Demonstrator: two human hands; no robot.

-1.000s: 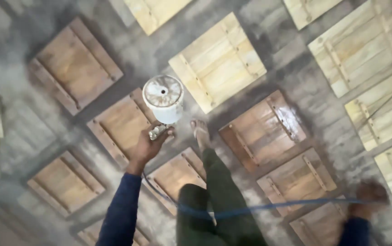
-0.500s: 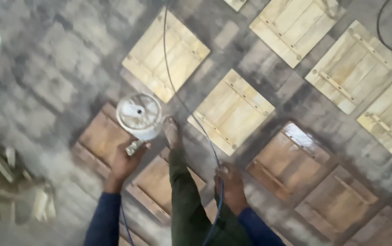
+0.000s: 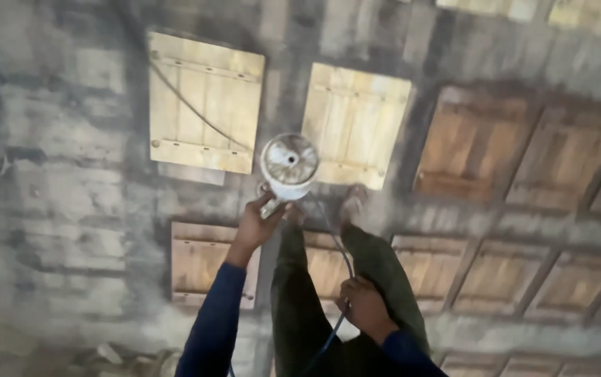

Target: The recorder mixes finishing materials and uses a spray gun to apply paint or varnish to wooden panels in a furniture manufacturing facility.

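No packages, labels, signs or screens anywhere in view

Dim, hazy daylight, soft motion blur throughout, muted contrast, faint shadows, smeared edges

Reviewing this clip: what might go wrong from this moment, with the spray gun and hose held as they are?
1. The blue hose runs from the right hand up between the legs to the spray gun; it may catch a foot.
2. The left hand holds the gun with its white cup uppermost, so a tilt might spill.
3. The feet stand close to the wooden panels, which might get stepped on.
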